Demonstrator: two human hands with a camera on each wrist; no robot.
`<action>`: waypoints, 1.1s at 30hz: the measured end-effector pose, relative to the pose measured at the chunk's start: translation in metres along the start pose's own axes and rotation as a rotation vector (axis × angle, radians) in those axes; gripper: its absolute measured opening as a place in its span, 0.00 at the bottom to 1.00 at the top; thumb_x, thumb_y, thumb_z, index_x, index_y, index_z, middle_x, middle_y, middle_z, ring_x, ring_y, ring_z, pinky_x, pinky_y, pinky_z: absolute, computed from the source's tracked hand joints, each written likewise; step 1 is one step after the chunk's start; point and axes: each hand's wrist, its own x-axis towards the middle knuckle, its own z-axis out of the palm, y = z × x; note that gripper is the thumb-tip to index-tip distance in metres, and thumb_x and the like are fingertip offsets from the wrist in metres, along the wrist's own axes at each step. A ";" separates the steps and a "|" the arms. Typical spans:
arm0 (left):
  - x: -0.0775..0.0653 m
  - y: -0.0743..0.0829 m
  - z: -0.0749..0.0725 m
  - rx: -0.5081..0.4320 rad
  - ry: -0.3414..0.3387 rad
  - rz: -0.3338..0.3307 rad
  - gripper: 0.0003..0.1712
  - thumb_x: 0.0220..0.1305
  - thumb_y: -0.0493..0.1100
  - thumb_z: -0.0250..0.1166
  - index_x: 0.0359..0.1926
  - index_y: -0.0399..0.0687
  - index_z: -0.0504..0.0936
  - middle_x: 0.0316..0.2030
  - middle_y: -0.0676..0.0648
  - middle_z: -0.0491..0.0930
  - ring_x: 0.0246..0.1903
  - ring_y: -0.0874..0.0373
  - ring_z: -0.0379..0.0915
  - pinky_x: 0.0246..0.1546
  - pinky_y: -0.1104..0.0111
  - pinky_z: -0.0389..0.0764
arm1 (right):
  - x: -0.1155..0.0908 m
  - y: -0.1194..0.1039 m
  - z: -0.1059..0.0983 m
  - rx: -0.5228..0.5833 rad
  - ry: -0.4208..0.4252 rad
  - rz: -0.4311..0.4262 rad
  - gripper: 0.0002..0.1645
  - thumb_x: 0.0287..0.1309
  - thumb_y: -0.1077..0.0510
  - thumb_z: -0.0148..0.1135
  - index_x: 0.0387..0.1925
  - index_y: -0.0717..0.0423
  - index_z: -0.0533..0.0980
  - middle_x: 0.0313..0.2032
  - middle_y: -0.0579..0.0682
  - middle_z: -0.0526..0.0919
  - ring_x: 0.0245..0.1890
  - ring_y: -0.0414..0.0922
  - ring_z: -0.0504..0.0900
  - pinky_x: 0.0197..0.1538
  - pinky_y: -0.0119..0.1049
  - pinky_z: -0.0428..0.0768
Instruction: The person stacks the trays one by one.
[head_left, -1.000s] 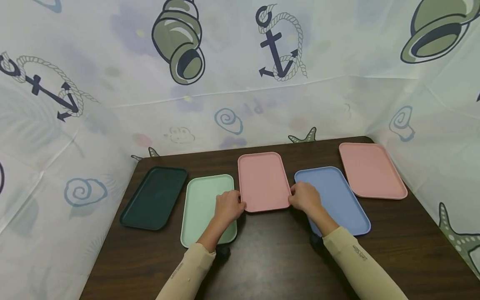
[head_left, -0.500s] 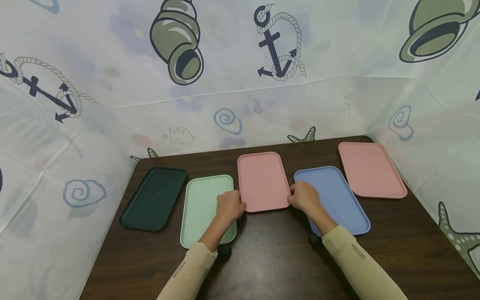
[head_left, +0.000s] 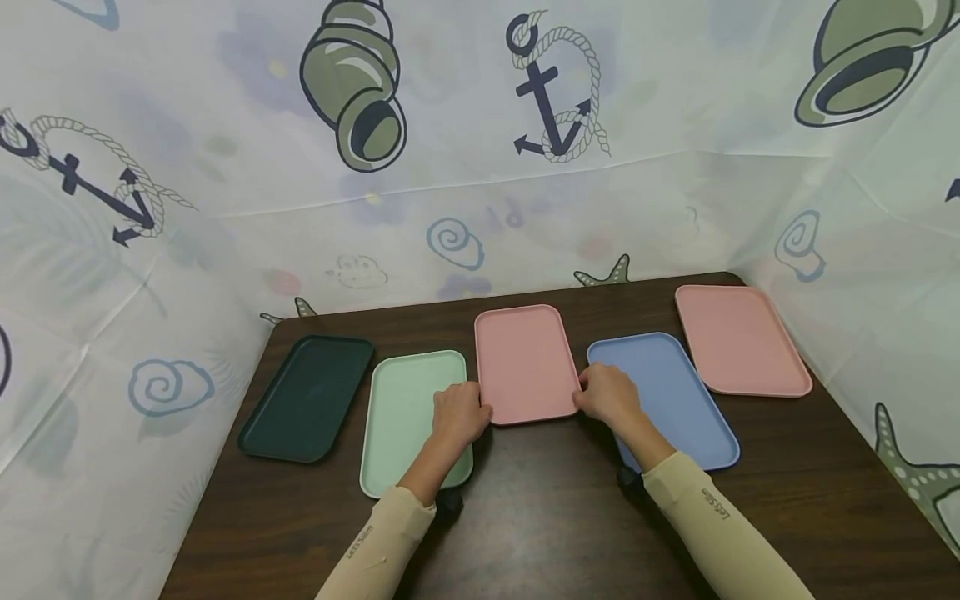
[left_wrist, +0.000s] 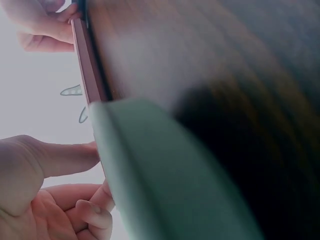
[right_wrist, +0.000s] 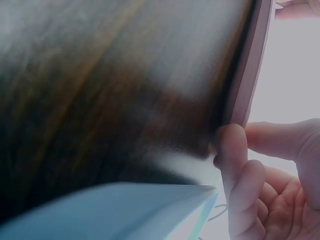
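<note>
Where a nautical-print fabric backdrop point(head_left: 450, 192) encloses the far edge and both sides of your work area, your dark wood-grain table point(head_left: 525, 517) carries five round-cornered trays in a loose arc, probably fanned for easy reach: dark-green tray point(head_left: 307, 400), mint-green tray point(head_left: 397, 417), middle pink tray point(head_left: 525, 362), blue tray point(head_left: 663, 392) and far-right pink tray point(head_left: 742, 340). Between the mint-green and blue ones, your left hand point(head_left: 457, 414) and right hand point(head_left: 609, 393) take the middle pink tray near its two near corners, likely for even control, though I can't tell whether it clears the wood. On each side your thumb point(right_wrist: 277, 140) and fingers point(right_wrist: 234, 152) are clamped on its rim.
</note>
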 end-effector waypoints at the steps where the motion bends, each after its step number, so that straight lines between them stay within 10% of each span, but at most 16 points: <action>1: 0.000 0.000 0.001 0.001 0.001 0.000 0.17 0.54 0.40 0.67 0.13 0.49 0.71 0.12 0.52 0.69 0.16 0.54 0.67 0.21 0.59 0.66 | 0.000 0.000 0.000 0.002 -0.002 0.001 0.07 0.48 0.57 0.64 0.30 0.52 0.85 0.27 0.53 0.82 0.26 0.51 0.76 0.25 0.46 0.72; 14: -0.009 -0.002 -0.001 -0.070 0.047 0.054 0.11 0.55 0.40 0.70 0.22 0.48 0.77 0.16 0.52 0.75 0.20 0.53 0.72 0.22 0.60 0.68 | -0.004 0.001 0.001 0.016 -0.023 0.041 0.23 0.53 0.49 0.66 0.46 0.59 0.84 0.42 0.60 0.85 0.38 0.56 0.82 0.34 0.52 0.78; 21: -0.026 -0.009 -0.014 -0.145 0.111 0.083 0.26 0.56 0.42 0.73 0.55 0.38 0.81 0.34 0.47 0.84 0.36 0.48 0.80 0.34 0.53 0.73 | -0.007 -0.001 -0.003 -0.008 0.007 0.028 0.20 0.54 0.47 0.67 0.42 0.55 0.85 0.40 0.59 0.85 0.37 0.56 0.82 0.32 0.51 0.77; 28: -0.051 -0.034 -0.039 -0.191 0.204 0.017 0.30 0.57 0.45 0.73 0.61 0.44 0.78 0.41 0.46 0.83 0.33 0.51 0.77 0.32 0.56 0.69 | -0.013 -0.006 -0.011 0.010 0.059 0.010 0.19 0.57 0.45 0.66 0.42 0.54 0.86 0.39 0.54 0.86 0.36 0.54 0.83 0.31 0.48 0.77; 33: -0.078 -0.066 -0.053 -0.217 0.244 -0.116 0.28 0.60 0.46 0.71 0.61 0.46 0.78 0.43 0.45 0.82 0.32 0.52 0.76 0.37 0.52 0.68 | -0.022 -0.024 -0.012 0.137 0.021 -0.045 0.12 0.58 0.48 0.67 0.32 0.52 0.86 0.20 0.44 0.82 0.20 0.42 0.80 0.25 0.40 0.74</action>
